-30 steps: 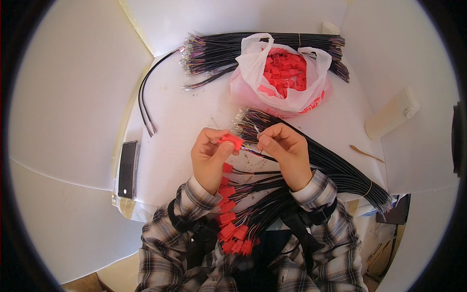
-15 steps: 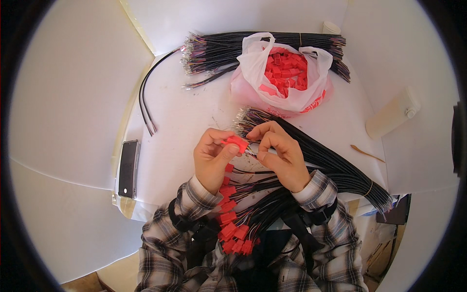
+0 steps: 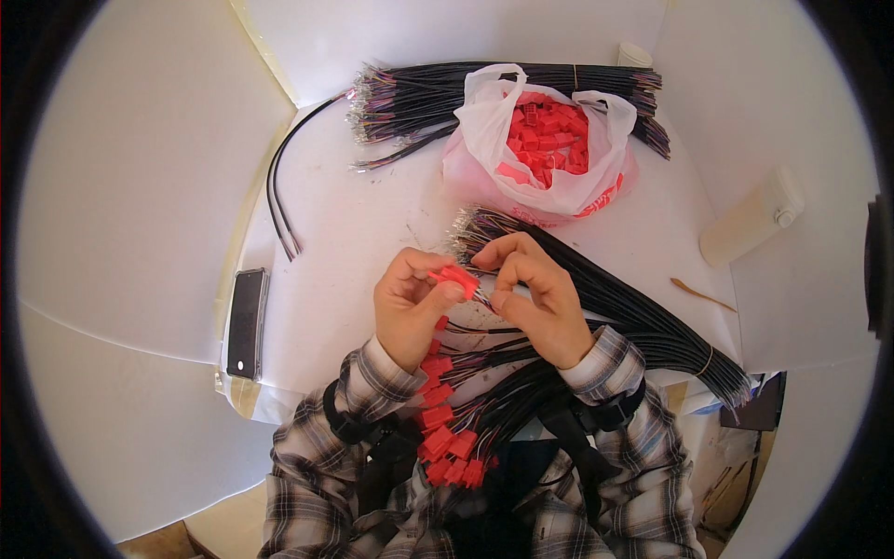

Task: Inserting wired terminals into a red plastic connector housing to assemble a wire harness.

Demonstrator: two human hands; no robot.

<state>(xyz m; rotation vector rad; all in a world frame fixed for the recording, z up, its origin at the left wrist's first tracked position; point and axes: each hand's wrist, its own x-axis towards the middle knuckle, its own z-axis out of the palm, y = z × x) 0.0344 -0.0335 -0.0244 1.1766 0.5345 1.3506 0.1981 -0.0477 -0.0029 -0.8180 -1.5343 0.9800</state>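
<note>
Between thumb and fingers, my left hand (image 3: 410, 303) pinches a red plastic connector housing (image 3: 456, 278). Thin coloured wires (image 3: 482, 296) run from its right side toward my right hand (image 3: 540, 293), whose thumb and fingertips close on them. How far the wire ends sit inside the housing cannot be made out. Below my hands, several finished-looking black cables with red connectors (image 3: 436, 416) on their ends lie in a row near my body. Just beyond my right hand is a bundle of black cables (image 3: 605, 289) with bare metal terminals at its far left end.
A white plastic bag (image 3: 475, 168) full of red connector housings stands at the back, before another black cable bundle (image 3: 419, 102). A phone (image 3: 247, 324) and a loose cable (image 3: 272, 186) lie left. On the right are a cream bottle (image 3: 752, 219) and a brown stick-like tool (image 3: 703, 293).
The red connector housing has tilted and shifted very slightly to the right in my left hand. My right hand stays nearly still at the wires.
</note>
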